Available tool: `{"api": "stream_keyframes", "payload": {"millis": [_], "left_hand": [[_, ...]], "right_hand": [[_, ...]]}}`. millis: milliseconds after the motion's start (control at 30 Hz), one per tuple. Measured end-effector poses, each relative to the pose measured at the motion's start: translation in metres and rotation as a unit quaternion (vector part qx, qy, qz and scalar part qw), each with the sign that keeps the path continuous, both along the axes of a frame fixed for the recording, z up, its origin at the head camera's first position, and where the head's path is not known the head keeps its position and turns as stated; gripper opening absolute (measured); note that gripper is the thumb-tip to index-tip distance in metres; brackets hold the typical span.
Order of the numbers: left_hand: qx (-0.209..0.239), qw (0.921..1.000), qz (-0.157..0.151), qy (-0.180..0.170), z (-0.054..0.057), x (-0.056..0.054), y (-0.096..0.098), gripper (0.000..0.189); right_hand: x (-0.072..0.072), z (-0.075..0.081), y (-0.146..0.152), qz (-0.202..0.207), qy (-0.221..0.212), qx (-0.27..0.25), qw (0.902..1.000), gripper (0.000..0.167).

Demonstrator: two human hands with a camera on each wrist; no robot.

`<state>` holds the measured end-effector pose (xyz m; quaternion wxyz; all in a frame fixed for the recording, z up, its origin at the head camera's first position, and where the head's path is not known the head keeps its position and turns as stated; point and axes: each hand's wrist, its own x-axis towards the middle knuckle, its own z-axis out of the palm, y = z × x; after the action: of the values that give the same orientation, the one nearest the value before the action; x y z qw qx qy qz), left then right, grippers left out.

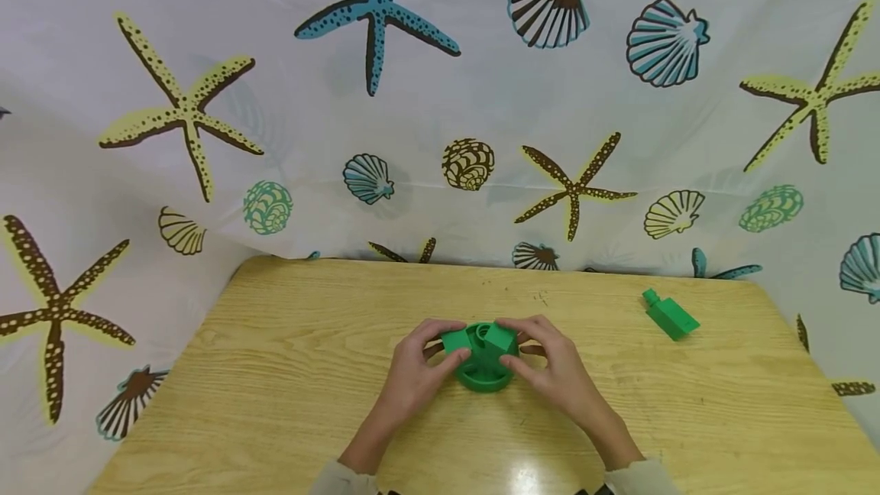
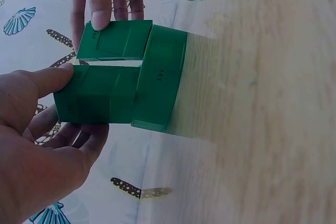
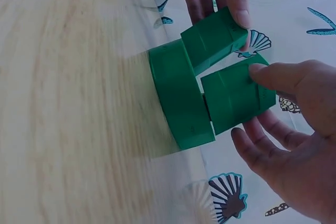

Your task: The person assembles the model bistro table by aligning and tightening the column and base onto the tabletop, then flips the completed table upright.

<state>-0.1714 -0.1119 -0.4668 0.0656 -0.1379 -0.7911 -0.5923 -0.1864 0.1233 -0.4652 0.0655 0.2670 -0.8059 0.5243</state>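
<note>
A round green base [image 1: 484, 385] sits on the table in the middle of the head view, with a round socket [image 1: 483, 331] showing near its far side. Two angular green blocks stand on it side by side, separated by a narrow gap. My left hand [image 1: 415, 369] grips the left block [image 2: 97, 95] near its top, thumb on the near face and fingers behind. The right block [image 3: 239, 93] is held the same way by my right hand [image 1: 555, 365]. Stamped digits mark the base's rim in the left wrist view. The blocks' lower ends are hidden.
Off to the right on the wooden table [image 1: 296, 373], a loose green block [image 1: 674, 318] lies on its side, a narrow stub [image 1: 649, 296] at one end. A white cloth [image 1: 426, 113] printed with starfish and shells hangs behind the table and along its sides.
</note>
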Motion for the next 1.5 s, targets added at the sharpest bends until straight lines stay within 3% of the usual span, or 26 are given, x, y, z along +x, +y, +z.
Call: {"api": "stream_keyframes", "payload": {"millis": [233, 400, 500, 767, 1067, 1333, 1500], "left_hand": [[0.007, 1.0000, -0.006, 0.001, -0.002, -0.002, 0.002, 0.033], [0.012, 0.9999, -0.010, 0.003, -0.002, -0.001, 0.005, 0.033], [0.016, 0.9998, -0.009, 0.002, -0.001, -0.001, 0.005, 0.033], [0.025, 0.9996, -0.006, -0.009, -0.002, 0.003, 0.005, 0.033], [0.018, 0.9998, -0.007, 0.007, -0.002, -0.001, 0.005, 0.033], [0.018, 0.9998, -0.004, -0.001, -0.005, -0.002, 0.002, 0.033], [0.020, 0.9998, -0.001, -0.004, -0.003, -0.001, 0.000, 0.034]], "right_hand": [[0.001, -0.004, -0.006, -0.035, 0.036, 0.042, 0.9979, 0.051], [0.004, -0.003, -0.003, -0.055, 0.038, 0.045, 0.9967, 0.048], [0.004, -0.003, 0.001, -0.052, 0.032, 0.038, 0.9974, 0.047], [0.006, -0.005, 0.007, -0.022, -0.018, -0.040, 0.9988, 0.044], [0.004, 0.002, 0.014, -0.039, -0.007, 0.012, 0.9992, 0.048], [0.003, 0.011, 0.032, 0.016, -0.084, -0.013, 0.9963, 0.043], [0.000, 0.012, 0.036, 0.029, -0.123, -0.030, 0.9916, 0.040]]}}
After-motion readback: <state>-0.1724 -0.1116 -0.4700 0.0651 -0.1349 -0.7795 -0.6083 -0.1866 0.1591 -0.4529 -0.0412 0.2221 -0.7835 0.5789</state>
